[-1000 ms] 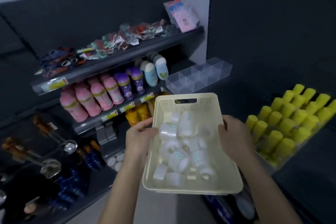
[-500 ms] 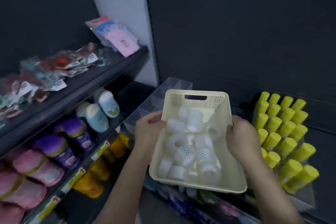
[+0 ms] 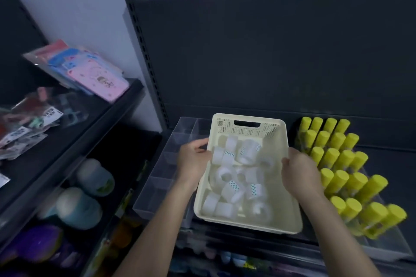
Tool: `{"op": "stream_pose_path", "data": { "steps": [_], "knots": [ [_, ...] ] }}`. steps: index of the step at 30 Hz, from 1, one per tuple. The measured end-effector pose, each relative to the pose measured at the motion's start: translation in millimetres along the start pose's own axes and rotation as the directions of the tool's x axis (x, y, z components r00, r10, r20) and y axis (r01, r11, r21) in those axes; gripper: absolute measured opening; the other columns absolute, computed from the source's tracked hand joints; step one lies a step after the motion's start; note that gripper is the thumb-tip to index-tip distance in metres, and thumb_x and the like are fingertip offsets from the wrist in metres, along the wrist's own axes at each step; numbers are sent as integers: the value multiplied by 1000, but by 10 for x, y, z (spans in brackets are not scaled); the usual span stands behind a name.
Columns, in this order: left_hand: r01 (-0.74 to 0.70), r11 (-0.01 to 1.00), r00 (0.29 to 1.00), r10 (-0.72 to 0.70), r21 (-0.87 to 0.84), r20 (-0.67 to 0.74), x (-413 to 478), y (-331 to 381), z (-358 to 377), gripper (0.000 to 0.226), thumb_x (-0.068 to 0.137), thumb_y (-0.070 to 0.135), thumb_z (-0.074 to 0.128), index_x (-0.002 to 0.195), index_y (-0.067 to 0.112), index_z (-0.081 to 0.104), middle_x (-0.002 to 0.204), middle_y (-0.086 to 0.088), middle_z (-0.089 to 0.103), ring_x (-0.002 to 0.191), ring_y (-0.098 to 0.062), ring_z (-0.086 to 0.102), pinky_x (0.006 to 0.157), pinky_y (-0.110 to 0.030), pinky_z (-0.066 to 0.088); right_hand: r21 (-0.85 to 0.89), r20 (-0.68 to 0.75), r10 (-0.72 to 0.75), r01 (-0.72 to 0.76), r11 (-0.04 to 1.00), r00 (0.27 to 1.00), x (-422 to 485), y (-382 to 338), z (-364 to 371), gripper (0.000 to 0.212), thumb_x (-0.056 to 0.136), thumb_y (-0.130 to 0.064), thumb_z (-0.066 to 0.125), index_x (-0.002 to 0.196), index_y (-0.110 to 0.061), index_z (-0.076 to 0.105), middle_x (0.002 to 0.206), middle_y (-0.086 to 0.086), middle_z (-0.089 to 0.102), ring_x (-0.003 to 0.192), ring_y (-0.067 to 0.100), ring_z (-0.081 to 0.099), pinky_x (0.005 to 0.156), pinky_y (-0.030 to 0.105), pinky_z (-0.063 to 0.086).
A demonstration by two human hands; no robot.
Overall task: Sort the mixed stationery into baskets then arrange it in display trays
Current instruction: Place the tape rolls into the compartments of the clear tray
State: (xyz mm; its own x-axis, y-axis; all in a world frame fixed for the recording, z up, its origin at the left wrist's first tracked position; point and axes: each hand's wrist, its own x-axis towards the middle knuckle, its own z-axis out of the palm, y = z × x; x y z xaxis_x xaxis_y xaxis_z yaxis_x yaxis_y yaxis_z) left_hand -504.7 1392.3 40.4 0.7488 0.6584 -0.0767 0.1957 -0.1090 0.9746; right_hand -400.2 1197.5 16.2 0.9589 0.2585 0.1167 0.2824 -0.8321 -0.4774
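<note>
We grip the cream basket (image 3: 272,128) by its side rims, left hand (image 3: 193,162) and right hand (image 3: 300,175) both curled over the edge, above the clear tray (image 3: 157,189). The tape rolls (image 3: 233,190) lie sorted inside; arranging them seems not yet begun

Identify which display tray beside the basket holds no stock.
The clear divided tray left of the cream basket: its visible compartments are bare, whereas the right tray is packed with yellow sticks.
</note>
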Motion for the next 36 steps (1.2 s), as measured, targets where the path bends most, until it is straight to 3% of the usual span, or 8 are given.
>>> {"op": "stream_pose_path", "data": {
  "steps": [7,10,18,21,24,28,33,36],
  "knots": [
    [-11,985,999,18,171,-42,420,-220,100,41,78,-1,56,99,29,74,67,15,71,62,0,67,51,-11,48,-45,35,37,-35,998,999,265,-37,213,13,90,-6,46,99,-1,54,98,18,57,87,37,59,62,30,35],
    [-9,972,999,20,235,-46,541,-324,116,33,83,-1,57,99,20,75,83,10,74,76,-3,68,68,-15,53,-72,46,59,-56,996,997,294,-42,311,14,90,-5,45,100,-1,54,100,17,56,87,36,59,61,30,36],
    [-204,880,979,195,429,66,800,-239,114,26,86,6,57,105,16,72,98,4,71,87,-5,63,67,-3,41,-115,16,91,-89,989,996,372,-47,360,16,89,-5,46,100,-2,58,99,15,60,87,34,60,58,29,35],
    [-306,800,952,255,516,170,797,-277,40,23,83,11,65,105,17,71,100,0,67,83,-9,60,70,-13,42,-103,-53,122,-127,986,991,380,-100,336,14,88,-5,50,96,-1,60,96,18,61,87,36,58,60,32,36],
    [-500,714,847,286,489,449,730,-295,60,31,81,23,71,113,21,69,107,5,60,89,-6,56,77,-13,41,-99,-144,99,-114,989,985,316,-195,321,21,84,-6,57,103,-1,64,98,21,60,91,41,54,74,39,44],
    [-639,617,629,77,459,773,713,-328,205,59,74,44,75,128,30,57,124,9,52,112,-6,48,93,-17,38,25,-121,83,-80,996,989,244,-289,336,35,84,-4,59,118,-4,63,107,16,59,100,35,57,80,36,46],
    [-786,444,414,-139,431,899,759,-318,332,81,62,55,77,135,39,46,122,11,48,114,-13,31,98,-32,38,87,-107,93,-83,993,990,167,-320,374,34,85,-7,58,119,-8,63,114,12,61,102,29,60,83,34,47],
    [-768,504,403,-98,395,910,790,-320,355,61,66,51,78,121,33,58,104,10,51,105,-14,37,91,-31,42,91,-142,89,-76,993,986,87,-365,414,33,85,-4,56,117,-7,64,113,11,62,102,29,60,80,34,47]
  ]
}}
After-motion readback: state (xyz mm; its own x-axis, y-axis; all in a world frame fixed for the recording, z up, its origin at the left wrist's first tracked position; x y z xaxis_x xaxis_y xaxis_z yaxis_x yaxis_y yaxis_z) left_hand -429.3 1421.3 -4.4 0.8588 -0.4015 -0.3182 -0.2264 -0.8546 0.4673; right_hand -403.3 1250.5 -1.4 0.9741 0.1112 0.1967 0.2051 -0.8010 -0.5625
